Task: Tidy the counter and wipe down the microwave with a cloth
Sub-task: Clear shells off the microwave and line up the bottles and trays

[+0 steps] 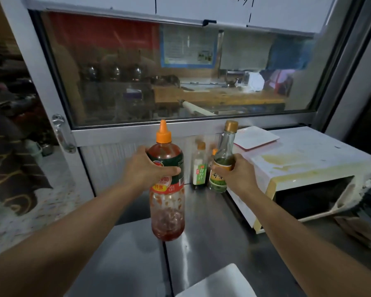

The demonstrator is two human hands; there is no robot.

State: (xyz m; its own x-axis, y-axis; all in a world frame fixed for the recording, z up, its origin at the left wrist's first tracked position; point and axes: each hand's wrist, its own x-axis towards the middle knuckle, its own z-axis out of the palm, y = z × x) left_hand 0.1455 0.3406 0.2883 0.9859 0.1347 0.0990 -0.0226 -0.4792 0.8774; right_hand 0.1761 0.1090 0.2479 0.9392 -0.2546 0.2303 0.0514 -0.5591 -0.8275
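Observation:
My left hand grips a tall, nearly empty ketchup bottle with an orange nozzle cap, held above the steel counter. A small glass bottle with a gold cap and a yellow-green label is held in my right hand, close to the counter's back. A stained white microwave sits at the right, its door side facing me. No cloth is visible.
Two small sauce bottles stand against the back wall between my hands. A white-and-pink tray lies on the microwave top. A white object sits at the counter's near edge. A glass window rises behind.

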